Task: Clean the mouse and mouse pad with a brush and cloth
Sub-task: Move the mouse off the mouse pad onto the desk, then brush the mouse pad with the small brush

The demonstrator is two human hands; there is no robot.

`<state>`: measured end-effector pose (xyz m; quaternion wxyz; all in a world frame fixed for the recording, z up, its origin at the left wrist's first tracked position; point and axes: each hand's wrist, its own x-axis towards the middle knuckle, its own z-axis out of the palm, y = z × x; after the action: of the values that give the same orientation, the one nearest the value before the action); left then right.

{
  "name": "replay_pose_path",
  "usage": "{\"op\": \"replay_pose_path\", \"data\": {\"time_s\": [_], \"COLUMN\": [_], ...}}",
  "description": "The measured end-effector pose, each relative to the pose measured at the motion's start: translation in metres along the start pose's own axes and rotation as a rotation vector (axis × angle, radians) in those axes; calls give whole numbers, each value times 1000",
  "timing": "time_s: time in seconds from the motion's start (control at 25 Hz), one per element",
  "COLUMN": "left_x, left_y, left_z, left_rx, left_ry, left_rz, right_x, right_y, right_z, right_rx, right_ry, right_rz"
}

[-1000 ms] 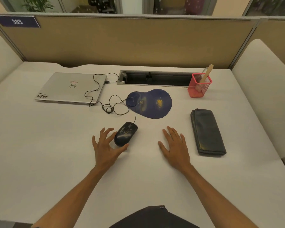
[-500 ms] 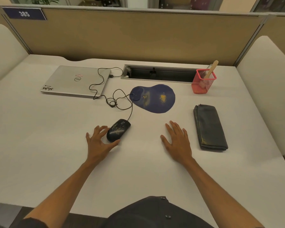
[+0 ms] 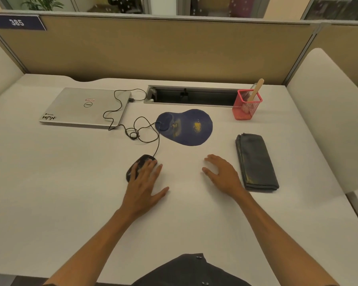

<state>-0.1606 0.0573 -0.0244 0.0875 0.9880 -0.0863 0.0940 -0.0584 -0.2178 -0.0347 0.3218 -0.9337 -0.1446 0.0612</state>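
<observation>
Laptop (image 3: 85,107): closed, far left on the surface (image 3: 50,182); the mouse's cable (image 3: 120,112) plugs into its right edge.
Mouse (image 3: 135,165): black, wired, near centre-left; probably light, hard and smooth, so best taken by its two sides (the cable will tug if it is lifted far).
Left hand (image 3: 144,186): lies over the mouse, fingers (image 3: 148,166) straight and spread across its top, not curled round it; half a second ago it sat to the mouse's left, touching its side.
Mouse pad (image 3: 186,126): blue, far of the hands, with yellow crumbs; likely thin and floppy, better held flat while brushed.
Right hand (image 3: 223,175): open, resting on the surface, much as before.
Cloth (image 3: 255,162): dark, folded, just right of that hand; soft.
Brush (image 3: 254,93): upright in the pink mesh holder (image 3: 245,109), far right, untouched.
</observation>
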Motion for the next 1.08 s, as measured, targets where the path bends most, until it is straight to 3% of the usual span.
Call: {"op": "replay_pose_path", "data": {"time_s": [0.16,0.52,0.68,0.88,1.08], "left_x": [28,116,137,137,139], "left_y": [30,52,45,42,42], "left_z": [18,49,57,64,64], "left_rx": [-22,-97,-119,-162,-170], "left_ry": [-133,-155,-167,-170,-163], "left_rz": [73,45,-21,-35,-51], "right_x": [27,130,181,225,237], "right_y": [4,35,51,60,51], "right_z": [-44,-154,-177,-187,-188], "right_rx": [174,68,5,-79,-183], "right_ry": [199,648,667,522,647], "right_rz": [38,182,302,443,374]}}
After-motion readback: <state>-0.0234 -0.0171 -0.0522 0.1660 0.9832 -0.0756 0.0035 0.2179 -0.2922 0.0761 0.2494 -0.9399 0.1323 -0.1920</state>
